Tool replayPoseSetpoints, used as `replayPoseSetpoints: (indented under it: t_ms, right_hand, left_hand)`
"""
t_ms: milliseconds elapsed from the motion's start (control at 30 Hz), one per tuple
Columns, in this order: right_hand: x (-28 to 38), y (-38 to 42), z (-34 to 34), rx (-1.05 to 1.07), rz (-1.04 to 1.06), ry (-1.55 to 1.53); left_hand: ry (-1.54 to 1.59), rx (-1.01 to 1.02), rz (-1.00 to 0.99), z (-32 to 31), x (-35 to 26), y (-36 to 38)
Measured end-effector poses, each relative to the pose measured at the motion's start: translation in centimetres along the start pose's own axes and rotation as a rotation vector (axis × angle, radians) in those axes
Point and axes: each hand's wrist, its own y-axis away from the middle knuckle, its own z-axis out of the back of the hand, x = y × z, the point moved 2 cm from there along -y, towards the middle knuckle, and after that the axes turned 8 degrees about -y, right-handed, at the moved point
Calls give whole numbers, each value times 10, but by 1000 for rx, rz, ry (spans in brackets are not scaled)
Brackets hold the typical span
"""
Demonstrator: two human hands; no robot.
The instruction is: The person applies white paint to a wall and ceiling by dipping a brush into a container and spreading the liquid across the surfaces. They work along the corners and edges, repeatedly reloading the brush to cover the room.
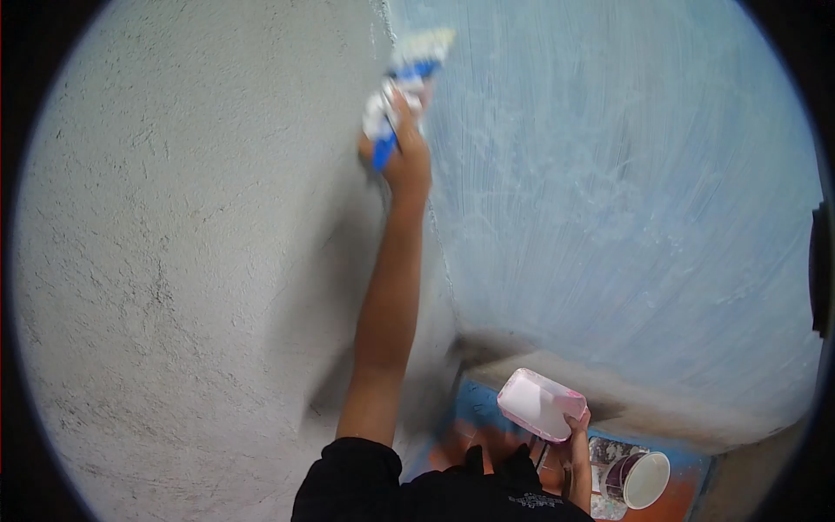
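Brush at the far wall corner; tray near right.
We note left hand clamped on the brush, blurred, bristles by the blue wall; right hand grips the tray. Shirt lettering: we cannot read it.

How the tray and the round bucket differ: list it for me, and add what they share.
Shape: the tray is roughly rectangular with rounded corners; the bucket has a round mouth.
Support: the tray is held at one end by the right hand; no hand holds the bucket.
Colour: the tray has pink along its edges; the bucket shows dark purple on its outside.
Shared: both are open containers with whitish insides.
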Motion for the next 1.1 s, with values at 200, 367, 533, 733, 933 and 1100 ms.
replayPoseSetpoints:
  t_ms: [200,367,533,733,933,1100]
  right_hand:
    - [-6,-8,9,-31,-4,7]
    - [-19,-23,24,-13,19,5]
    - [-16,-23,18,-15,4,5]
    - [-18,-22,24,-30,27,32]
    - [-11,-11,9,-12,17,-5]
    - [-4,-2,-2,-15,25,30]
  left_hand:
    - [-110,-26,406,60,66,244]
    - [-149,69,706,140,79,433]
    - [152,240,1011,169,86,465]
    - [-45,556,753,94,48,277]
    - [-84,345,586,23,-35,45]
    - [529,170,272,-21,-119,-96]
